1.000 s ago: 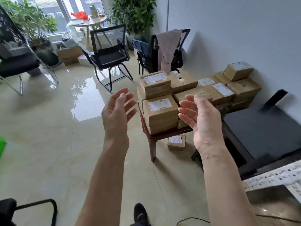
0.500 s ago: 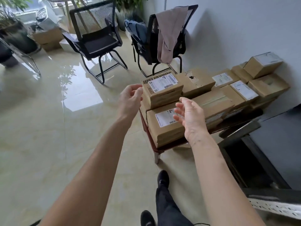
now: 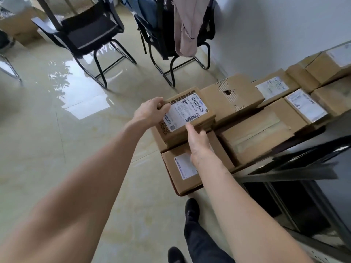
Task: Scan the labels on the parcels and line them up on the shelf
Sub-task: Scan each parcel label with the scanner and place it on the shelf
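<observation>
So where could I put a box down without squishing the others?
The shiny floor left of the stacked parcels, in front of the black chairs, is bare. The parcel stack itself is crowded, boxes touching, and both hands, left hand and right hand, are on the top parcel.

Stacked cardboard parcels, one topmost at the near end

The top parcel (image 3: 190, 112) is a flat brown box with a white barcode label (image 3: 185, 113) facing up, lying slightly askew on the stack. Below and nearer sits a second labelled parcel (image 3: 182, 168); more brown parcels (image 3: 256, 133) lie side by side to the right, several bearing white labels.
</observation>
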